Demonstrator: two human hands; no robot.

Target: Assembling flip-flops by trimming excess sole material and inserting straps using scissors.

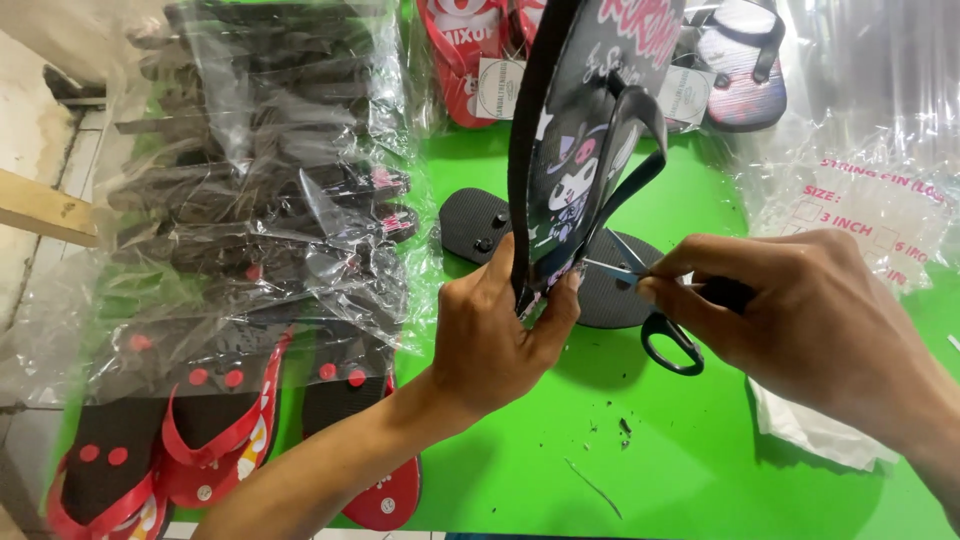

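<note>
Black flip-flop [590,130] clamped upright in our left hand [500,335]; right hand [800,310] grips scissors [650,300]; clear-bagged sandals [260,190] stacked left on green counter [650,460].

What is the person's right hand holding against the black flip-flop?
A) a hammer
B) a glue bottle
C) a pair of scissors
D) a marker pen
C: the right hand grips black-handled scissors, their blades pointing at the lower edge of the printed black flip-flop, which the left hand holds upright over the green table.
</note>
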